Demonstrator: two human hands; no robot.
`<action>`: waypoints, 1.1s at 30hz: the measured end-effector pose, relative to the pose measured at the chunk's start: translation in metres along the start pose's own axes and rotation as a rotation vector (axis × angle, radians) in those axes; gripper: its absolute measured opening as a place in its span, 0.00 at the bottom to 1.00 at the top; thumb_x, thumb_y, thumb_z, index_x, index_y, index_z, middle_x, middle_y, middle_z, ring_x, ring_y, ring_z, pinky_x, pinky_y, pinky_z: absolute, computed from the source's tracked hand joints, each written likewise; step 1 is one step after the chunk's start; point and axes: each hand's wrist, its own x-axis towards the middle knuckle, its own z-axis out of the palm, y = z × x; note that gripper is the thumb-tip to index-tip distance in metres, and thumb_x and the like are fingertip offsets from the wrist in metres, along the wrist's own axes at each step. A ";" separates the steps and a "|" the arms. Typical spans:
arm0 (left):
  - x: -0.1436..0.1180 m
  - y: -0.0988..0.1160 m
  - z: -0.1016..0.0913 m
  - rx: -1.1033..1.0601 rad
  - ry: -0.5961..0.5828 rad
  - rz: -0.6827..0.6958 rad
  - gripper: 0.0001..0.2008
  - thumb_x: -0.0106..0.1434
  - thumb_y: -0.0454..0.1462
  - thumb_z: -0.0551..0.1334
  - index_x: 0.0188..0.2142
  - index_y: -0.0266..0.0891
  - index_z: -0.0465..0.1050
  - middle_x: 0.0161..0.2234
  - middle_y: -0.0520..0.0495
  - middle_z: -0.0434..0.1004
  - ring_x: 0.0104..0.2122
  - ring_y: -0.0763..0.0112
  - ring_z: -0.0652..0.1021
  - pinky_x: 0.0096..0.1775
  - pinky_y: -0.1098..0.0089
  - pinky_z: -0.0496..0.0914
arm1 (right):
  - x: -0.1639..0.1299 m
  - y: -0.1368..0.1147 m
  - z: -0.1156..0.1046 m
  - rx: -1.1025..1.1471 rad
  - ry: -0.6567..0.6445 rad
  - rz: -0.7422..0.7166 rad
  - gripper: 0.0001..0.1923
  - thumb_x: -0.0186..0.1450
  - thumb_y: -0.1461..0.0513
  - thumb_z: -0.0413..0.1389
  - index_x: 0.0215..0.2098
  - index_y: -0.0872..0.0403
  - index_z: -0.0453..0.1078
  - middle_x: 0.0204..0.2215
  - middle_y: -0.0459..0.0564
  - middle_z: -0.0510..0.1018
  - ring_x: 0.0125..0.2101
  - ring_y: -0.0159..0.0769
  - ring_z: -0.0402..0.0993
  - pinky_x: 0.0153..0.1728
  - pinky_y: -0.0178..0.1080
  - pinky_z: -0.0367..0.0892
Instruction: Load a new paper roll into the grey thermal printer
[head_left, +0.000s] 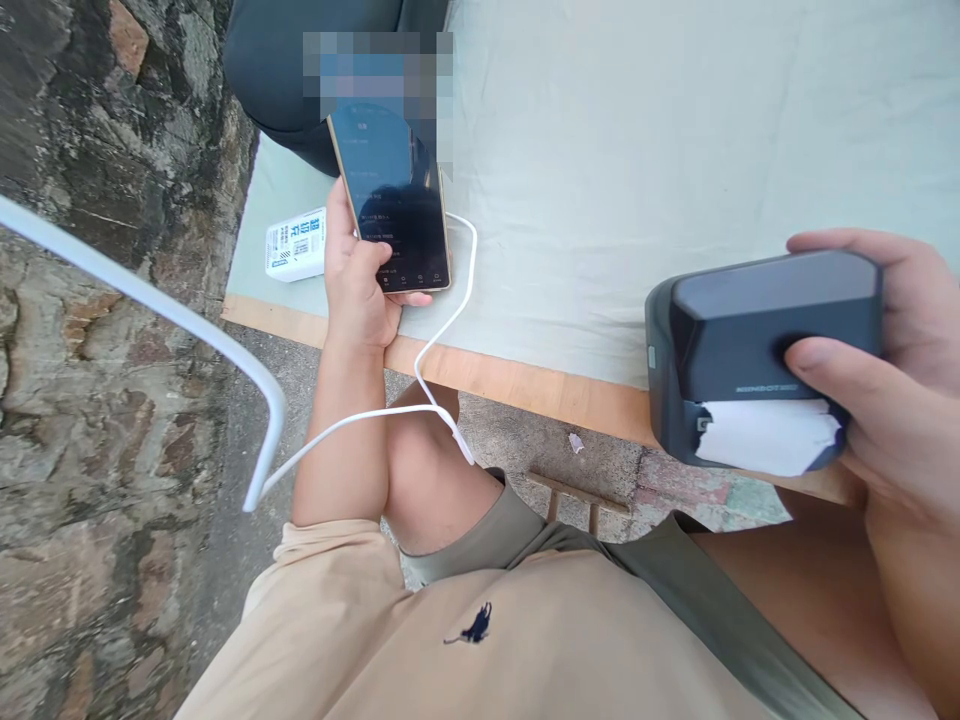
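Observation:
My left hand holds a dark smartphone upright above the bed's edge, thumb resting on its lower screen. A white cable runs from the phone's bottom end down past my knee. My right hand grips a dark grey boxy device at the right, thumb pressed on its front. A strip of white paper sticks out of the device's lower slot.
A pale green sheet covers the bed, which has a wooden front edge. A small white carton lies on the sheet's left corner. A stone wall stands at left. A dark bag or garment sits at the top.

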 end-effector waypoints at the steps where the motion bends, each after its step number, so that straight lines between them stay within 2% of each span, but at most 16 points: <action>1: -0.001 0.002 0.001 0.013 0.018 -0.009 0.41 0.50 0.39 0.63 0.65 0.63 0.68 0.53 0.50 0.79 0.41 0.56 0.84 0.21 0.66 0.69 | 0.000 0.000 0.000 0.002 0.006 0.002 0.28 0.66 0.48 0.65 0.65 0.30 0.73 0.49 0.51 0.73 0.37 0.32 0.72 0.25 0.34 0.70; 5: -0.003 0.005 0.001 -0.008 0.047 -0.048 0.45 0.48 0.37 0.63 0.67 0.66 0.67 0.52 0.51 0.80 0.49 0.53 0.84 0.20 0.68 0.71 | 0.001 0.001 -0.001 0.011 -0.010 0.018 0.29 0.66 0.48 0.66 0.65 0.31 0.72 0.49 0.52 0.73 0.38 0.33 0.74 0.27 0.37 0.72; 8: -0.002 0.004 0.003 -0.030 0.033 -0.061 0.46 0.47 0.36 0.63 0.67 0.66 0.66 0.51 0.52 0.80 0.50 0.53 0.85 0.20 0.69 0.71 | 0.003 0.000 0.000 0.016 -0.013 0.028 0.31 0.65 0.46 0.67 0.65 0.30 0.72 0.50 0.52 0.73 0.38 0.35 0.74 0.26 0.37 0.72; 12: -0.002 0.003 0.007 -0.112 0.047 -0.012 0.42 0.48 0.38 0.61 0.65 0.60 0.67 0.49 0.48 0.81 0.53 0.47 0.85 0.22 0.68 0.73 | 0.000 -0.005 0.003 0.005 0.001 0.036 0.28 0.66 0.46 0.66 0.64 0.29 0.73 0.50 0.52 0.73 0.38 0.34 0.74 0.25 0.35 0.72; 14: -0.001 0.003 0.008 -0.145 0.061 0.002 0.41 0.47 0.38 0.61 0.64 0.57 0.68 0.49 0.48 0.81 0.50 0.47 0.85 0.22 0.67 0.74 | -0.003 -0.007 0.003 -0.008 -0.004 0.023 0.28 0.67 0.45 0.65 0.65 0.29 0.72 0.50 0.52 0.73 0.38 0.34 0.74 0.26 0.36 0.73; 17: -0.001 0.002 0.008 -0.127 0.046 -0.004 0.37 0.50 0.38 0.64 0.62 0.59 0.69 0.48 0.50 0.80 0.41 0.55 0.85 0.19 0.69 0.69 | 0.000 -0.003 0.000 -0.002 -0.009 0.004 0.30 0.66 0.43 0.65 0.66 0.31 0.71 0.50 0.52 0.74 0.38 0.34 0.74 0.26 0.37 0.73; 19: 0.001 -0.001 0.007 -0.153 0.033 0.020 0.28 0.59 0.44 0.65 0.60 0.58 0.71 0.46 0.49 0.80 0.38 0.58 0.84 0.15 0.71 0.63 | 0.006 0.006 -0.006 0.010 -0.019 0.016 0.32 0.64 0.43 0.67 0.66 0.31 0.71 0.50 0.52 0.74 0.38 0.34 0.74 0.25 0.36 0.72; 21: 0.003 -0.004 0.006 -0.195 0.015 0.055 0.25 0.61 0.49 0.62 0.59 0.58 0.71 0.47 0.49 0.80 0.34 0.60 0.83 0.14 0.70 0.59 | 0.015 0.017 -0.013 0.033 -0.057 0.036 0.35 0.60 0.42 0.71 0.65 0.30 0.71 0.49 0.51 0.74 0.38 0.34 0.75 0.25 0.35 0.72; 23: 0.004 -0.007 0.004 -0.194 0.014 0.074 0.31 0.55 0.43 0.63 0.60 0.60 0.69 0.48 0.50 0.80 0.31 0.62 0.81 0.14 0.69 0.60 | 0.021 0.025 -0.017 0.054 -0.105 0.038 0.39 0.57 0.42 0.73 0.65 0.29 0.70 0.49 0.51 0.74 0.38 0.36 0.76 0.25 0.37 0.74; 25: 0.005 -0.008 0.002 -0.146 0.014 0.051 0.41 0.48 0.38 0.62 0.63 0.63 0.66 0.50 0.52 0.79 0.34 0.61 0.82 0.16 0.68 0.65 | 0.021 0.025 -0.017 0.052 -0.113 0.030 0.39 0.58 0.42 0.73 0.65 0.29 0.69 0.48 0.52 0.74 0.37 0.36 0.76 0.24 0.37 0.74; 29: 0.004 -0.006 -0.002 -0.071 0.018 -0.032 0.47 0.47 0.38 0.62 0.68 0.64 0.62 0.49 0.52 0.80 0.39 0.57 0.84 0.21 0.66 0.73 | 0.009 0.008 -0.006 -0.001 -0.023 0.013 0.33 0.64 0.42 0.67 0.66 0.30 0.71 0.49 0.53 0.74 0.39 0.36 0.74 0.24 0.36 0.73; 33: 0.002 -0.004 -0.004 -0.074 0.004 -0.048 0.55 0.46 0.38 0.62 0.74 0.69 0.54 0.52 0.53 0.81 0.46 0.52 0.85 0.24 0.62 0.77 | -0.001 -0.002 0.001 0.013 -0.002 0.027 0.32 0.64 0.43 0.68 0.65 0.30 0.73 0.49 0.52 0.74 0.38 0.34 0.73 0.25 0.35 0.72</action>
